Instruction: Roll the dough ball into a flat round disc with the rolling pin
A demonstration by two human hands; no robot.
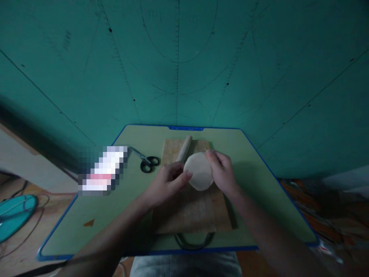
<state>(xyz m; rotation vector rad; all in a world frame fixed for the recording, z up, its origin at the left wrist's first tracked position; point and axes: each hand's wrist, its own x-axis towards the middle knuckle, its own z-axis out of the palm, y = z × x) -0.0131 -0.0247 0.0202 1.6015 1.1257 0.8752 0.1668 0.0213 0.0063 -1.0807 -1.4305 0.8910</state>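
Note:
A thin round dough wrapper point(198, 173), pale and smooth, is held up over the wooden cutting board point(193, 215). My left hand point(170, 179) pinches its left edge, the thumb lying on the front face. At the upper right edge, my right hand point(221, 169) grips it between thumb and fingers. Behind the wrapper a wooden rolling pin point(184, 149) rests slantwise on the board, its near end hidden by the left hand and the dough.
Black-handled scissors point(147, 161) lie left of the board, beside a blurred-out bright phone-like object point(105, 169). A small brown scrap point(88, 222) sits on the blue-edged table point(121, 227). A dark handle loop point(194, 246) sticks out from the board's near side. A green wall point(184, 77) rises behind.

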